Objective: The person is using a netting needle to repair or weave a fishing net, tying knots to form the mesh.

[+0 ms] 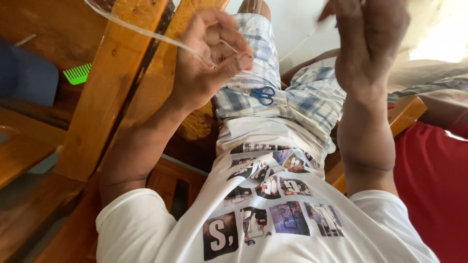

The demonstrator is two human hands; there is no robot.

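The right hand [370, 44] is blurred, and the top edge cuts off its fingertips, so its grip cannot be told. The clear strip [146, 31] runs out of view at the top. The scissors [258, 93] lie partly hidden behind the left hand [212, 53], only blue handles showing.
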